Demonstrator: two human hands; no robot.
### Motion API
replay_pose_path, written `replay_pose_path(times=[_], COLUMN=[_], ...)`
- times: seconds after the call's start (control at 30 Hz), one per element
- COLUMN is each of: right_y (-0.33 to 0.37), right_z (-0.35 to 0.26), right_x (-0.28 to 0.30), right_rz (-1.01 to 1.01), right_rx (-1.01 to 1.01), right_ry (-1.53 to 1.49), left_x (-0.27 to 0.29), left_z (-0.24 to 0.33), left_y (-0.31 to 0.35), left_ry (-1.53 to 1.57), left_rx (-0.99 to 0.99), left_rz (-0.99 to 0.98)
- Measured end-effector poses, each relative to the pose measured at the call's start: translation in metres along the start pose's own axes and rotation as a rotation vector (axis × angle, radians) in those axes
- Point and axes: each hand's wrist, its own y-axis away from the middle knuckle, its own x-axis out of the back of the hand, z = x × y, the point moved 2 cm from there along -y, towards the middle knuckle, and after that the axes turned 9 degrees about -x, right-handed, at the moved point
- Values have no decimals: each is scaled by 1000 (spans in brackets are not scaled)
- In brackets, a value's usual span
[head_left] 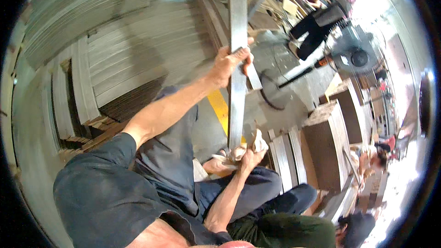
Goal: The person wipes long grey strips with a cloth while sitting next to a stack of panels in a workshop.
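A long, narrow grey board stretches from the top edge of the view down to my lap. My left hand is closed around it near its middle, thumb across the face and fingers round the far edge. At the board's near end my right hand is closed on a crumpled cream cloth. The cloth lies against that end of the board, and part of it hangs below. Behind my left hand the end of another light strip shows.
Stacks of grey boards fill the left side. More stacked boards stand at the right. A black pedestal fan is at the far right, near a person in dark trousers. A yellow line marks the floor.
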Motion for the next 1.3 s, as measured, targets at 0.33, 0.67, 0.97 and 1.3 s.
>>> replay_pose_path(times=[0.33,0.67,0.97,1.3], right_y=[47,62,-6,-27], right_z=[-49,-81,-124,-120], right_x=[3,11,2,-67], right_rz=[-509,-605,-473,-446], right_rx=[-133,55,-122,-227], right_ry=[-135,-280,-393,-518], left_x=[22,65,92,95], left_z=[-22,-42,-78,-68], left_y=[-6,-15,-49,-49], left_ry=[-225,-419,-1008,-1183], left_rx=[135,-65,-213,6], left_rz=[427,578,628,501])
